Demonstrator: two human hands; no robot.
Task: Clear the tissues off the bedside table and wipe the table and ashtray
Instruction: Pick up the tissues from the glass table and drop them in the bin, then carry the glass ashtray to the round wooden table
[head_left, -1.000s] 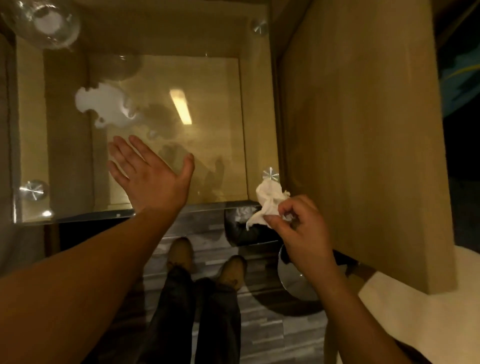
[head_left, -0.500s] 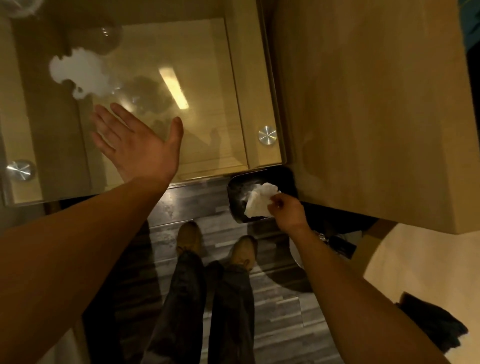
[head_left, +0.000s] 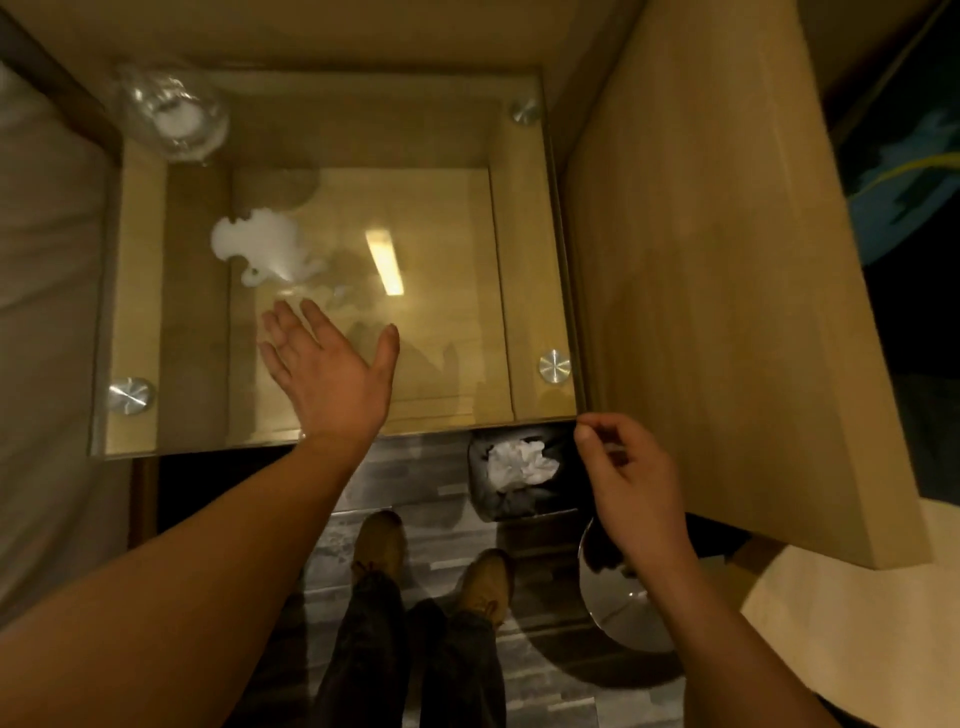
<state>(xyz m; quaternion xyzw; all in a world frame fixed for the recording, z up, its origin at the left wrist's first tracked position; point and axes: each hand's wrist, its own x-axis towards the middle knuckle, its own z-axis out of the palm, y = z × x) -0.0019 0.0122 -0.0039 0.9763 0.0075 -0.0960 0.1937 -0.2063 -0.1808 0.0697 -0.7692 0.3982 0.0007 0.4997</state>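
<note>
A crumpled white tissue (head_left: 262, 249) lies on the glass top of the bedside table (head_left: 447, 312), left of centre. A clear glass ashtray (head_left: 174, 117) sits at the table's far left corner. My left hand (head_left: 327, 369) hovers flat and open over the glass, fingertips just short of that tissue. Another crumpled tissue (head_left: 522, 464) rests inside a small black bin (head_left: 485, 501) on the floor below the table's front right corner. My right hand (head_left: 631, 478) hangs just right of the bin, fingers loosely curled and empty.
A tall wooden panel (head_left: 727, 260) stands against the table's right side. A bed edge (head_left: 47, 286) borders the left. A shiny round metal lid or base (head_left: 618, 608) lies on the floor under my right wrist. My shoes (head_left: 379, 540) stand before the table.
My right hand carried the tissue from table height down to the bin, let it go, and drew back to the right. My left hand stayed open over the glass.
</note>
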